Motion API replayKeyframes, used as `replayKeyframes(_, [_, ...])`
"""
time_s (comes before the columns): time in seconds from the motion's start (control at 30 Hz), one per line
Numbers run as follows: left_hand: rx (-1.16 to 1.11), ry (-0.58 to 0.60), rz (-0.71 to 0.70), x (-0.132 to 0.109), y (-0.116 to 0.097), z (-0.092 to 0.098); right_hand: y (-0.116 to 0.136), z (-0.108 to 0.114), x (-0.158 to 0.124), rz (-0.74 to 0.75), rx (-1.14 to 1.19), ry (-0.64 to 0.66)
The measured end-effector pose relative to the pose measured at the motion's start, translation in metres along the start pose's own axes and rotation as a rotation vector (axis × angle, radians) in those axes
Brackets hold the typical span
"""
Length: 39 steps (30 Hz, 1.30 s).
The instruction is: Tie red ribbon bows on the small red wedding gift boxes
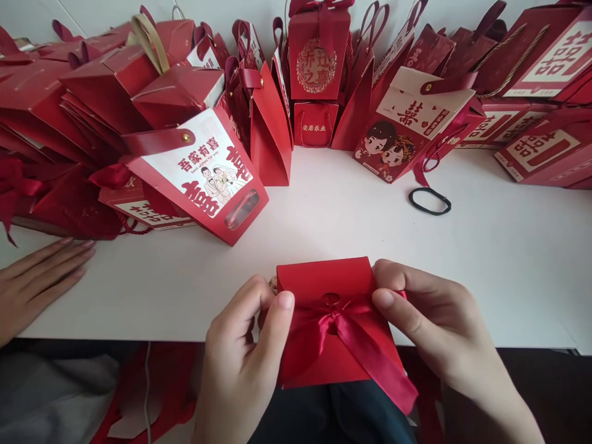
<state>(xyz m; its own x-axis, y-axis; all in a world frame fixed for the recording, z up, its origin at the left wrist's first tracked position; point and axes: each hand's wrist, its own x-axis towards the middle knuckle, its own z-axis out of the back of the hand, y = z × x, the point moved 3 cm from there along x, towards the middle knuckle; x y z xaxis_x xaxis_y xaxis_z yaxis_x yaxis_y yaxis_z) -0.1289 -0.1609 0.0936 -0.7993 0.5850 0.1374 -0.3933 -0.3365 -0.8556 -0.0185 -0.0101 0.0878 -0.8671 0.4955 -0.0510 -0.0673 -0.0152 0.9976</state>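
A red box (319,361) sits between the two hands at the near edge of the desk (324,216). The left hand (245,345) grips its left side, thumb on the front; the right hand (430,314) pinches the ribbon (370,361) at the box's right edge. The knot (333,317) lies roughly midway between the thumbs. From it, the ribbon's long tail slants toward the near right, closer to the right hand.

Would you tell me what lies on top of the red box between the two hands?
A knotted ribbon crosses the red box, one tail hanging past its lower right corner. The surface directly beneath the ribbon and the box's inside are covered.
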Motion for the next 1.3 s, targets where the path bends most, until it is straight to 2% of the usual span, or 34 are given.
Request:
replayKeyframes(0.23, [-0.074, -0.180, 0.175, -0.007, -0.007, -0.007, -0.008, -0.006, 0.001, -0.161, 0.279, -0.006])
replayKeyframes(0.47, [-0.093, -0.212, 0.168, -0.008, -0.004, -0.010, -0.012, -0.007, 0.001, -0.251, 0.394, -0.042])
replayKeyframes(0.6, [-0.146, -0.214, 0.214, -0.008, -0.001, -0.012, -0.015, -0.009, 0.001, -0.253, 0.446, -0.061])
replayKeyframes(0.83, [-0.247, -0.141, 0.318, -0.007, 0.000, -0.014, -0.018, -0.015, -0.001, -0.312, 0.608, -0.115])
replayKeyframes(1.03, [-0.271, -0.139, 0.299, -0.009, 0.010, -0.015, -0.019, -0.016, -0.001, -0.346, 0.622, -0.129])
replayKeyframes(1.17, [-0.343, 0.002, 0.312, -0.003, 0.018, -0.016, -0.021, -0.013, 0.000, -0.366, 0.599, -0.123])
replayKeyframes(1.23, [-0.389, 0.068, 0.357, 0.000, 0.017, -0.014, -0.026, -0.005, 0.000, -0.325, 0.487, -0.061])
replayKeyframes(1.3, [-0.439, 0.098, 0.404, 0.001, 0.014, -0.009, -0.030, 0.009, -0.001, -0.159, 0.343, -0.032])
